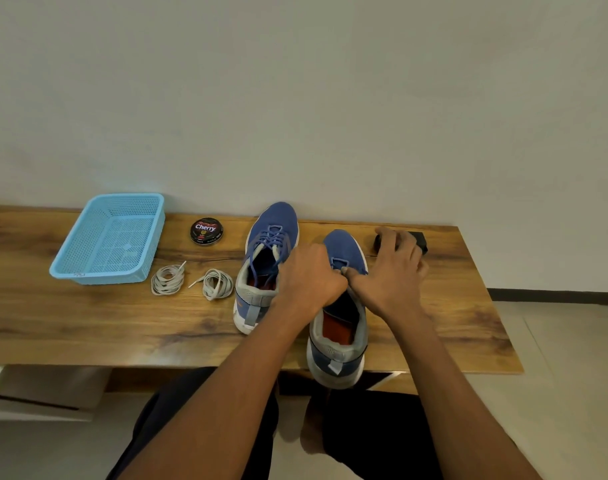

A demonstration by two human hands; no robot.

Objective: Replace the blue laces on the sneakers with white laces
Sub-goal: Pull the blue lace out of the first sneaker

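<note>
Two blue sneakers with grey heels stand on the wooden table (88, 323). The left sneaker (268, 258) has its blue lace (273, 237) threaded and loose at the top. The right sneaker (340, 323) juts over the table's front edge. Both hands work at its eyelets. My left hand (309, 278) is curled, with its fingers on the lacing. My right hand (389, 275) pinches the blue lace (340, 263) with thumb and forefinger while the other fingers are spread. Two coiled white laces (167, 280) (217, 284) lie left of the sneakers.
A light blue plastic basket (70, 265) sits at the table's back left. A round black shoe-polish tin (206, 231) lies beside it. A black object (418, 240) sits behind my right hand near the wall. My knees are below the table's front edge.
</note>
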